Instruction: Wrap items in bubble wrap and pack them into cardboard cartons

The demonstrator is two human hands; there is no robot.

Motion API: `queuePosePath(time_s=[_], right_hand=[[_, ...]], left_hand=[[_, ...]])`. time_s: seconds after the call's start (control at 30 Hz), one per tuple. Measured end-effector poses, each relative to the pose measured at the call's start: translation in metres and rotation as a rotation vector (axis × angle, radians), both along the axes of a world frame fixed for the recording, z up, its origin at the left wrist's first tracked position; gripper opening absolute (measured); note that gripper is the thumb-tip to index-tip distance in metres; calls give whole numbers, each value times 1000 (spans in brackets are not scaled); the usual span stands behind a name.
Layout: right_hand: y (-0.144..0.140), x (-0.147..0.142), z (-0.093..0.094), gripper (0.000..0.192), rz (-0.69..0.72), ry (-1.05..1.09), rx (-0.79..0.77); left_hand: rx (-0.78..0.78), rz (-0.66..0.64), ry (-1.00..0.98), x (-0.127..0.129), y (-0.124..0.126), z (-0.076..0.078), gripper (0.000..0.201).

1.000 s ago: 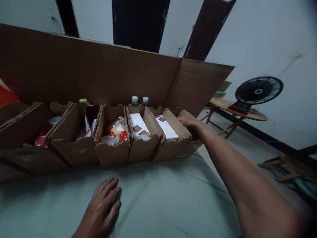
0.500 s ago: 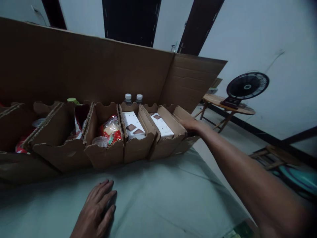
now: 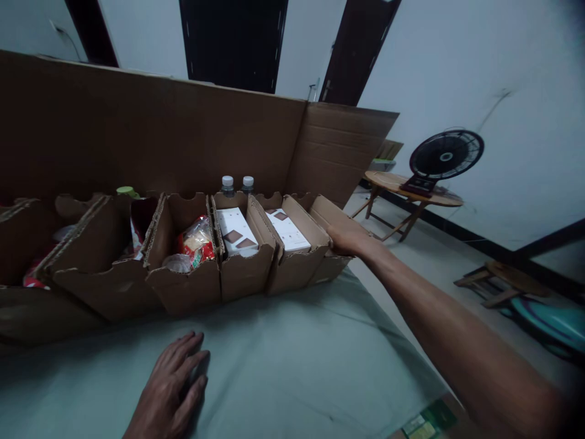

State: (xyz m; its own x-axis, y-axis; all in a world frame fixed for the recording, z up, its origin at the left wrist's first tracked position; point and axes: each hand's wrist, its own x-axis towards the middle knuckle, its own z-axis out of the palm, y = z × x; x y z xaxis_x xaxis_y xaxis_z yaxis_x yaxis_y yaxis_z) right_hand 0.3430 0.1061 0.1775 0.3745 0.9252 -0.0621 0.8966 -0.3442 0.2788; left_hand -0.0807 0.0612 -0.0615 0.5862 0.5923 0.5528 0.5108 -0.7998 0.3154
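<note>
the right hand (image 3: 348, 239), fingers seemingly curled on the rim, grips the rightmost cardboard bin (image 3: 329, 244) at the row's far right end, its long axis running away from the person, while the left hand (image 3: 170, 390) lies spread flat on the counter (image 3: 292, 360), well apart.

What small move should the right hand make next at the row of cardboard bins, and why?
Probably close the right hand on the rightmost bin: the hand already rests on its outer wall, while the left hand lies flat on the green cloth, steadying nothing.
</note>
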Motion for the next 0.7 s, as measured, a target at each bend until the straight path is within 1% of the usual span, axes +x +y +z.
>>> queuePosePath(time_s=[0.07,0.1,0.17,0.2,0.23,0.27,0.3,0.33,0.37,0.4,0.43,0.47,0.5,0.53,0.57,0.6,0.63,0.7], right_hand=[[-22,-6,28,21,-55,-72,72],[-39,-11,43,24,-72,-113,143],[-80,-32,65,28,-46,-173,326],[-103,-48,70,23,41,-146,492],[-124,-68,70,17,219,-38,603],[-142,-90,65,18,421,146,638],[-155,-114,58,21,587,315,631],[-164,-135,48,24,711,476,497],[-166,-153,39,28,797,585,330],[-163,-164,31,30,832,664,228],[-154,-167,26,30,819,715,173],[-140,-163,24,29,773,732,188],[-123,-151,25,29,685,724,256],[-104,-134,28,32,589,685,314],[-84,-115,31,33,507,603,354],[-65,-96,34,35,454,524,294],[-48,-78,37,37,442,493,165],[-22,-55,36,36,465,474,-48]], left_hand=[[-22,24,-24,0,-2,3,32],[-31,51,-53,0,-5,8,37],[-45,121,-137,3,-16,23,51],[-52,145,-182,5,-23,34,59],[-57,152,-227,9,-32,46,68],[-60,137,-266,12,-40,58,77],[-58,97,-294,16,-48,70,84],[-49,33,-298,19,-54,80,87],[-45,-43,-270,20,-58,86,85],[-56,-117,-209,20,-60,89,78],[-85,-171,-132,18,-59,89,69],[-123,-201,-65,13,-57,84,60],[-166,-206,-17,7,-53,77,52],[-217,-187,7,-1,-48,68,44],[-268,-147,5,-9,-44,58,38],[-316,-103,-10,-15,-40,47,36],[-362,-56,-25,-21,-37,39,39],[-431,27,-48,-27,-34,26,49]])
